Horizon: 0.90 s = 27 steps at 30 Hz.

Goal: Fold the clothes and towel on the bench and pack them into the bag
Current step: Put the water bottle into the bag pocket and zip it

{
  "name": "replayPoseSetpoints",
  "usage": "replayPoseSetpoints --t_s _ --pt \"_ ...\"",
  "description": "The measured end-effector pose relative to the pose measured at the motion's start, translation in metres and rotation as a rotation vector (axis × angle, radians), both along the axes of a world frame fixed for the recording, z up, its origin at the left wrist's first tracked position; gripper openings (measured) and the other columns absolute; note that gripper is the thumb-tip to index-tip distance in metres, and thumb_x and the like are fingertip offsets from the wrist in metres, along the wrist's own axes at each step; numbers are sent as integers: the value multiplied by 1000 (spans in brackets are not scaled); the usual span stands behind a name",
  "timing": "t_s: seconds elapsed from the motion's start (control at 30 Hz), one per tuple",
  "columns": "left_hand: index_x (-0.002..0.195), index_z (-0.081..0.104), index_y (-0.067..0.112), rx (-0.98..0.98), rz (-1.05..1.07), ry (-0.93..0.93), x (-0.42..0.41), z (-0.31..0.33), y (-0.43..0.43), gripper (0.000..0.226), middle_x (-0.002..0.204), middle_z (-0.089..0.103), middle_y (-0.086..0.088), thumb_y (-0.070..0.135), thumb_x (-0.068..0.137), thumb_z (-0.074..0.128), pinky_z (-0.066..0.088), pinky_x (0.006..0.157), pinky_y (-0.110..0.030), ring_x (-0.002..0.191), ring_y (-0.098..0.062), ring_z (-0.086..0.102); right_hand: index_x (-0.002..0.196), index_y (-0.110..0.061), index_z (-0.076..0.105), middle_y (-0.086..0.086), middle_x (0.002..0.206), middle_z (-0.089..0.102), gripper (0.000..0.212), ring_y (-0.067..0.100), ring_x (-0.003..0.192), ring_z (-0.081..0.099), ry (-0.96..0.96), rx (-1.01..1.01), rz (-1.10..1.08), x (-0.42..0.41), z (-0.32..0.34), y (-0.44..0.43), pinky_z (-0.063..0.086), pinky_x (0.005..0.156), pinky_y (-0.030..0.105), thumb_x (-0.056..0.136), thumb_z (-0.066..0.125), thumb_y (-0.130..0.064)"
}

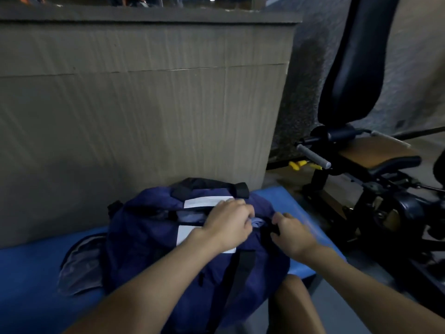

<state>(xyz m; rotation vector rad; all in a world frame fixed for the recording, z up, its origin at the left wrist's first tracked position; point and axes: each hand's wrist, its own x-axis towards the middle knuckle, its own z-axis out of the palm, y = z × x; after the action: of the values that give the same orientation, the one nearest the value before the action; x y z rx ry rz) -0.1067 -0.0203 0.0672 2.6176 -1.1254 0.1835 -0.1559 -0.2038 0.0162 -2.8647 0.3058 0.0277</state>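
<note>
Curling down at the top opening of the navy bag (168, 256), the fingers (245, 214) of our left hand (228, 225) are bunched together on the fabric there, right beside a bit of light-blue cloth (257, 222) that peeks out of the gap. The fingers (280, 219) of our right hand (292, 235) are bent too, clamped on the bag's dark right end, though blur hides exactly what they pinch. The two hands sit close, just apart, with the cloth between them. The bag has white patches (204, 202) and black straps (240, 268), and it lies on the blue bench (31, 273) toward its right end, reaching from the far edge to the near edge. Against the bag's left side a grey piece of fabric (79, 263) lies on the bench; we cannot tell whether it is a garment or a flap. Behind the far edge rises a grey-brown panelled wall (144, 104). Past the bench's right end stands a gym machine (351, 68) with a black back pad, a brown seat (375, 150) and a grey-gripped handle (313, 156), on a dim floor (284, 174).
</note>
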Motion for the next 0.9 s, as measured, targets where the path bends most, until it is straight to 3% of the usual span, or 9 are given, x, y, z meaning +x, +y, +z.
replayPoseSetpoints --t_s 0.1,0.23,0.33,0.43,0.53,0.63,0.73,0.8,0.9 --pt "109 66 19 60 -22 67 -5 -7 -24 21 111 65 -2 24 93 53 44 91 -40 105 -27 57 121 -15 47 10 123 48 31 34 117 45 20 -170 -3 -4 -3 -3 39 93 41 90 48 -17" --pt "108 66 19 129 -43 105 -7 -14 -42 19 111 67 -2 26 94 54 45 90 -39 103 -26 60 118 -13 53 13 125 39 27 36 112 47 58 -182 -75 -6 -6 -14 44 91 42 92 47 -15" --pt "107 65 20 130 -34 102 -6 -18 -51 19 108 69 -3 27 94 55 44 90 -39 101 -27 60 88 -15 52 16 114 51 10 38 99 57 28 -8 -52 -6 -7 -19 43 78 36 92 46 -8" --pt "112 62 21 160 -22 47 -7 -19 -55 22 111 67 -3 30 94 54 41 94 -42 104 -28 58 65 -18 39 15 87 62 24 37 86 59 -31 197 -99 -5 -5 -28 33 63 31 83 52 -7" --pt "112 61 22 150 7 13 -6 -21 -56 21 112 64 -1 32 94 54 38 94 -42 105 -27 55 67 -2 59 16 74 63 17 29 79 54 -114 292 -137 -3 -1 -35 32 60 32 79 61 -13" --pt "118 60 23 128 46 10 -4 -22 -60 29 117 63 0 37 93 59 37 94 -40 109 -28 54 55 -2 53 7 55 52 31 23 61 46 -113 335 -148 -1 9 -37 32 53 32 82 62 -14" --pt "132 54 29 136 70 3 -4 -23 -66 45 124 62 2 45 91 62 34 94 -42 114 -28 54 62 6 61 9 53 56 29 26 54 60 -130 512 -218 3 23 -39 42 49 27 83 66 -13" --pt "125 57 31 87 73 -21 -4 -22 -71 37 118 65 4 45 91 62 34 90 -41 109 -25 55 66 8 66 10 54 59 24 19 52 56 -170 689 -264 5 32 -36 46 53 30 81 70 -10" --pt "102 66 27 -46 86 -24 -2 -21 -75 13 101 71 3 34 93 61 35 85 -39 98 -23 59 64 3 63 5 52 53 23 6 44 46 -158 870 -230 5 39 -33 39 47 19 82 72 -8"
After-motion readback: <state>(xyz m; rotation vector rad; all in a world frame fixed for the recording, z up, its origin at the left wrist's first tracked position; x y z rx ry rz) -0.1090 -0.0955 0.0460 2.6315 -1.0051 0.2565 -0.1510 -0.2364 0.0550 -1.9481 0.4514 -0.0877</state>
